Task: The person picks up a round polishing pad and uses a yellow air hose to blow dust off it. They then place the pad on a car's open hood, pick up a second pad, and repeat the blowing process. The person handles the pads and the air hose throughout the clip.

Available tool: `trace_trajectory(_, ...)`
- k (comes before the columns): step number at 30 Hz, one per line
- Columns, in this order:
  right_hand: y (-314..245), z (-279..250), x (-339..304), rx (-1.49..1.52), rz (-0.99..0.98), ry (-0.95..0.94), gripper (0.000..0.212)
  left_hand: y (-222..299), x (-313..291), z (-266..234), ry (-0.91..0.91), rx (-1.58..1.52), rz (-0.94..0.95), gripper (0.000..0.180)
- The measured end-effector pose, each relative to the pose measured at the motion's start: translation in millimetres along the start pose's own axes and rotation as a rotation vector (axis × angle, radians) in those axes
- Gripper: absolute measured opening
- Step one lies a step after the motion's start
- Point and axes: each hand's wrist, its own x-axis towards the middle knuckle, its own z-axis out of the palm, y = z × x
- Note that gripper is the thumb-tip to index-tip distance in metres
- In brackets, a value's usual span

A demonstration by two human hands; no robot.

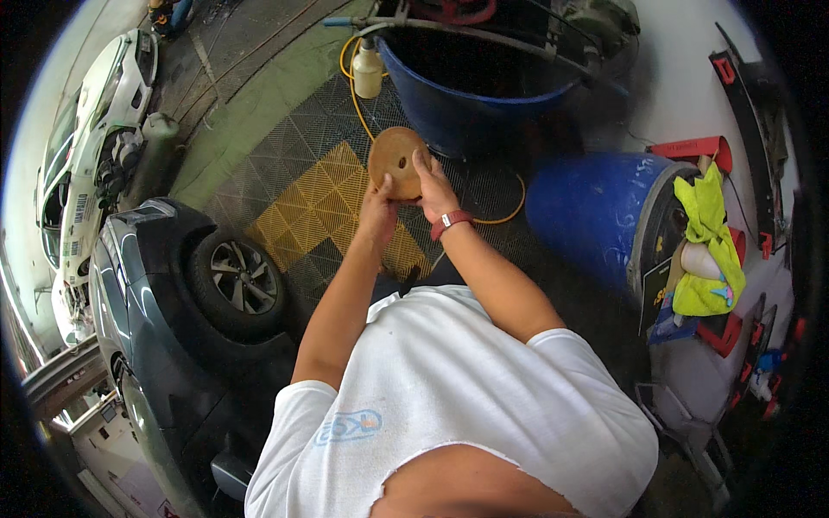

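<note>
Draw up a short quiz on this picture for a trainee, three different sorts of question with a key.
1. True or false: the left hand and the right hand both hold the brown disc.
2. Fill in: the red wristband is on the person's ____ wrist.
3. What colour is the cloth by the blue barrel?
a) dark red
b) bright yellow-green
c) white

Key: 1. True. 2. Right. 3. b.
</note>
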Motion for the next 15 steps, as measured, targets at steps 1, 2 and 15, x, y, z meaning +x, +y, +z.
trace_trajectory(1, -2, 19, 11, -0.062, -0.034, 0.096, 0.107, 4, 0, -7, -0.023, 0.098, 0.007, 0.045)
trace_trajectory(2, 0, 35, 18, -0.122, -0.028, 0.231, 0.109, 10, -1, -15, -0.055, 0.193, 0.014, 0.041)
trace_trajectory(15, 69, 304, 84, -1.060, -0.440, 0.155, 0.065, 217, 16, -212, 0.212, 0.234, 0.110, 0.042)
